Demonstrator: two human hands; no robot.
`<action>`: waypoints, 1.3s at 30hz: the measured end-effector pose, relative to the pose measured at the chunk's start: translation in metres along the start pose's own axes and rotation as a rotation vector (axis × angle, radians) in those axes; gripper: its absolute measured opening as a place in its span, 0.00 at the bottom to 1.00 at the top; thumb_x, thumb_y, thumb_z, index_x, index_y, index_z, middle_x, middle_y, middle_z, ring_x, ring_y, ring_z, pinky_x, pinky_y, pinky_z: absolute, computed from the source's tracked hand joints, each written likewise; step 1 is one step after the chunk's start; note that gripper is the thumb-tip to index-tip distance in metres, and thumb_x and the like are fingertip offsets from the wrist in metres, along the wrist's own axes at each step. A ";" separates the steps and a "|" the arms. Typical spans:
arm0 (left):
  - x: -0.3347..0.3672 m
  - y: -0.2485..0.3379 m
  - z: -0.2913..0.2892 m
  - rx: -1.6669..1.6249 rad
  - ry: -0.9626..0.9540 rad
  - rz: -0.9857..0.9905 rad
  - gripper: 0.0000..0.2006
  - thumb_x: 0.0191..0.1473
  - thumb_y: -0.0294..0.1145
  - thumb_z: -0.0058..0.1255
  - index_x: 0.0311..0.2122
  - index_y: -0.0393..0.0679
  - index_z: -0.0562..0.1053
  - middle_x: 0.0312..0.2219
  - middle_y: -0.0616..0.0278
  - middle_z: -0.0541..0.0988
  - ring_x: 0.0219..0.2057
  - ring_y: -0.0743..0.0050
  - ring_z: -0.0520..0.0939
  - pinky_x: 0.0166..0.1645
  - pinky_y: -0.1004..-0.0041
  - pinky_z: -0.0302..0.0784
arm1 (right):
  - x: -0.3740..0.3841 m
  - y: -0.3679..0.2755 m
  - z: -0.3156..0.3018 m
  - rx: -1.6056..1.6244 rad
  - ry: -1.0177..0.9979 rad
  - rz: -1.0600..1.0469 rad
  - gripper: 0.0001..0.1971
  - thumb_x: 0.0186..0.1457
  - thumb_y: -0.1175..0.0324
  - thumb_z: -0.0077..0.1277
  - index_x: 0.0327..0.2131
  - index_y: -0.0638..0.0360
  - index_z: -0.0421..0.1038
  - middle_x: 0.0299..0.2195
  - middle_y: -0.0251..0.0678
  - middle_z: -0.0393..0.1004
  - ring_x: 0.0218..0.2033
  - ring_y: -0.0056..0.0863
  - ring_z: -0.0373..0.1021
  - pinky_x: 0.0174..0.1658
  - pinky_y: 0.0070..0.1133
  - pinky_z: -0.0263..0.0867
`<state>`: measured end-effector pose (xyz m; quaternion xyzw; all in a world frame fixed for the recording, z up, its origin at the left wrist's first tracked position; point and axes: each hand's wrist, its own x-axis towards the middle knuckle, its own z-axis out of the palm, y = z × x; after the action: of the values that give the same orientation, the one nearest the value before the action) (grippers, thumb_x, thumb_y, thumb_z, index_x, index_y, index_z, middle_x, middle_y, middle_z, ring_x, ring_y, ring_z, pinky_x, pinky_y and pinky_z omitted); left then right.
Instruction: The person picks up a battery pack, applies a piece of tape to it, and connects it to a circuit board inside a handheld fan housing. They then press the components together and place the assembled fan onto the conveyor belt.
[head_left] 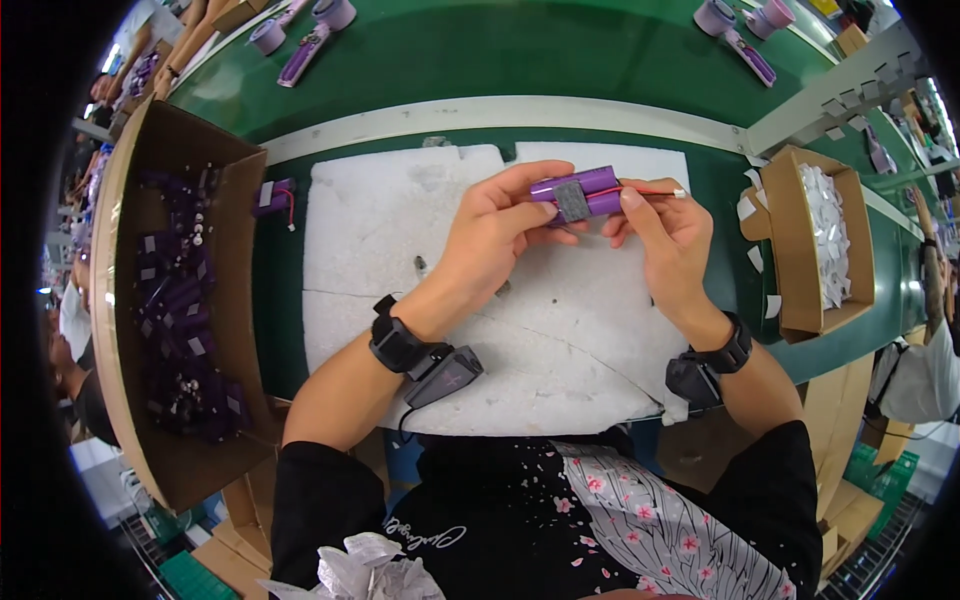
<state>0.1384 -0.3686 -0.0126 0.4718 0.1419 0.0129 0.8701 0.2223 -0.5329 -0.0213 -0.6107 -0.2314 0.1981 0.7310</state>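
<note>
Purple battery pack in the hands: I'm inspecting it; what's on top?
A gray pad and red wire show on the battery pack; what's beneath pad and hands is covered.

A green table filled the middle, and 1 pale bar crossed it. At the right, 1 pale post joined this bar. Bright light shone at the upper left.

Two hands, the left hand and the right hand, one held battery pack, one loose battery pack, one large carton, one small carton, one foam slab and two wrist devices appear.
</note>
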 end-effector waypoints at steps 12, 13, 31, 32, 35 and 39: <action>-0.001 0.002 0.002 0.054 0.077 0.039 0.17 0.51 0.18 0.37 0.48 0.34 0.66 0.38 0.51 0.74 0.34 0.66 0.78 0.36 0.74 0.77 | 0.000 0.001 0.003 -0.058 -0.003 -0.069 0.11 0.56 0.73 0.44 0.40 0.70 0.70 0.41 0.39 0.70 0.29 0.21 0.68 0.28 0.16 0.65; -0.001 0.001 0.003 0.038 0.094 0.035 0.17 0.51 0.18 0.37 0.47 0.34 0.66 0.38 0.52 0.74 0.34 0.68 0.78 0.36 0.74 0.77 | -0.002 0.000 0.003 -0.085 -0.003 -0.062 0.11 0.55 0.73 0.44 0.40 0.69 0.70 0.41 0.39 0.70 0.29 0.21 0.68 0.28 0.16 0.65; -0.002 0.007 0.000 0.155 0.094 0.078 0.18 0.50 0.20 0.34 0.47 0.34 0.66 0.36 0.50 0.74 0.30 0.68 0.77 0.32 0.72 0.75 | 0.002 -0.003 0.001 -0.084 -0.098 0.043 0.10 0.56 0.72 0.45 0.41 0.67 0.68 0.35 0.36 0.72 0.29 0.18 0.68 0.29 0.15 0.64; -0.002 0.006 0.000 0.160 0.087 0.081 0.18 0.50 0.20 0.34 0.47 0.34 0.66 0.36 0.51 0.74 0.30 0.68 0.77 0.32 0.72 0.75 | 0.002 -0.003 0.000 -0.084 -0.108 0.055 0.11 0.55 0.73 0.46 0.41 0.67 0.68 0.35 0.36 0.71 0.29 0.18 0.68 0.29 0.14 0.64; -0.002 0.005 -0.002 0.181 0.071 0.088 0.17 0.50 0.20 0.34 0.46 0.34 0.66 0.36 0.52 0.74 0.30 0.69 0.77 0.32 0.73 0.75 | 0.001 -0.002 0.001 -0.082 -0.107 0.059 0.12 0.54 0.73 0.48 0.42 0.67 0.67 0.35 0.36 0.71 0.30 0.17 0.68 0.29 0.14 0.63; -0.002 0.005 -0.002 0.217 0.057 0.100 0.17 0.49 0.20 0.35 0.45 0.35 0.67 0.34 0.55 0.75 0.30 0.72 0.77 0.31 0.75 0.74 | 0.002 -0.003 0.003 -0.078 -0.087 0.050 0.14 0.52 0.74 0.50 0.43 0.66 0.65 0.35 0.36 0.71 0.30 0.16 0.67 0.28 0.14 0.63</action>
<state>0.1362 -0.3649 -0.0087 0.5691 0.1437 0.0542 0.8078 0.2224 -0.5298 -0.0174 -0.6353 -0.2552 0.2334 0.6905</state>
